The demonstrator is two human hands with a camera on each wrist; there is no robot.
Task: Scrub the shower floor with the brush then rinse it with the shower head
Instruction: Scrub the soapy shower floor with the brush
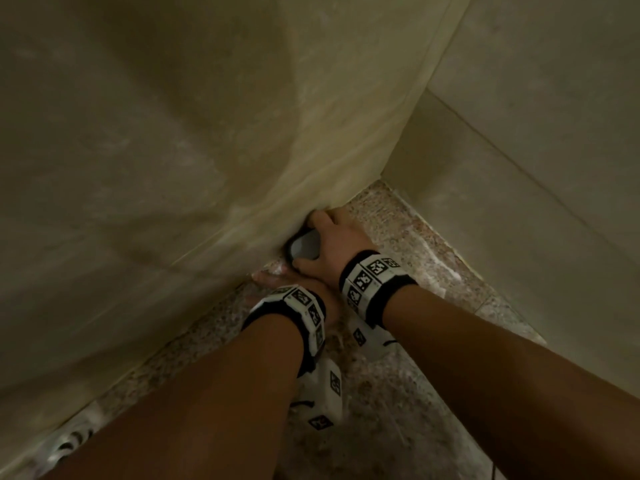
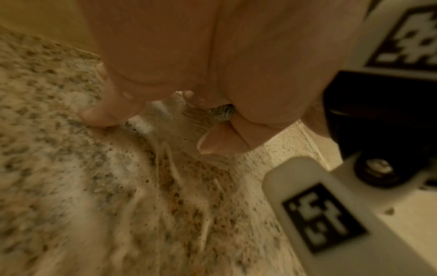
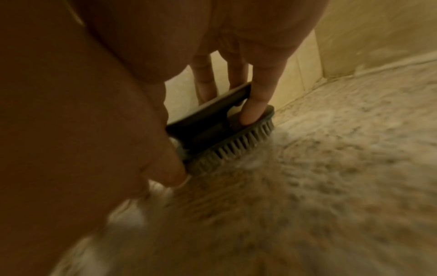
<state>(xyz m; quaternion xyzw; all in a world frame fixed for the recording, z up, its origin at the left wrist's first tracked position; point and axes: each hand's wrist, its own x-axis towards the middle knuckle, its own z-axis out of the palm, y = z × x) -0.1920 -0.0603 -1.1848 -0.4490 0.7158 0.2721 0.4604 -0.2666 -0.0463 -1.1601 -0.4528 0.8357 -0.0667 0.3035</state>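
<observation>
Fingers (image 3: 256,104) of the right hand (image 1: 334,242) curl round the brush (image 3: 220,134), bristles on the wet floor (image 1: 398,393) by the curtain (image 1: 242,133). Left hand (image 1: 277,279) spreads flat on the floor, holding nothing. Scrubbing looks under way; next, work outward from this corner, then rinse.

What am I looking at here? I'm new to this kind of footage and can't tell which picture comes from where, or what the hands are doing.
No machine here: a person wears three cameras, one on the head and one on each wrist, on bands with black-and-white markers. The head view looks down at both arms in a shower corner. The right hand grips a dark scrub brush, bristles down on the speckled shower floor beside a pale wall; the right wrist view shows it close up. In the left wrist view, the left hand has its fingers pressed on the wet floor. It seems to hold something small and blurred; I cannot tell what.
</observation>
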